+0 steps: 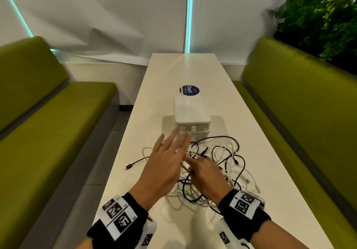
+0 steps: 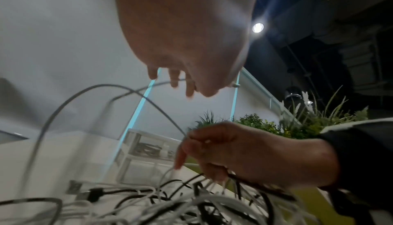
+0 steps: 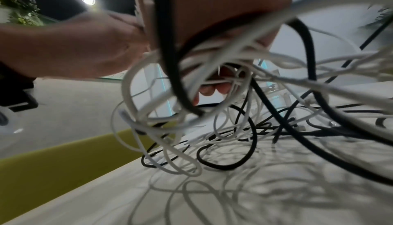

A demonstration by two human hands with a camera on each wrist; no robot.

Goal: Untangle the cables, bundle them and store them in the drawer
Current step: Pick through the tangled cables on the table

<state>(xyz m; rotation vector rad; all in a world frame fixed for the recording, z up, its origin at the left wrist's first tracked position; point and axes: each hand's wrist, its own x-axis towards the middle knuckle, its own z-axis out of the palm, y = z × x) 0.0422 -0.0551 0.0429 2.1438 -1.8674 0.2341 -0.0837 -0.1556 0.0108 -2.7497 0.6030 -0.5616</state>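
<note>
A tangle of black and white cables point(image 1: 222, 165) lies on the white table point(image 1: 193, 71) in front of a small white drawer unit point(image 1: 192, 117), whose drawers are closed. My right hand point(image 1: 201, 171) grips a bunch of these cables, fingers curled round them, with a white connector point(image 1: 185, 164) sticking out on its left. In the right wrist view the cables point(image 3: 191, 77) loop over the palm and fingertips point(image 3: 214, 89). My left hand point(image 1: 168, 152) hovers just left of it, fingers straight and spread, holding nothing. The left wrist view shows the right hand point(image 2: 244, 153) lifting strands off the pile.
Green benches point(image 1: 48, 132) point(image 1: 299, 113) run along both sides of the narrow table. A round dark sticker point(image 1: 189, 90) sits beyond the drawer unit. A loose black plug point(image 1: 128, 166) lies near the table's left edge. Plants point(image 1: 318, 16) stand at the back right.
</note>
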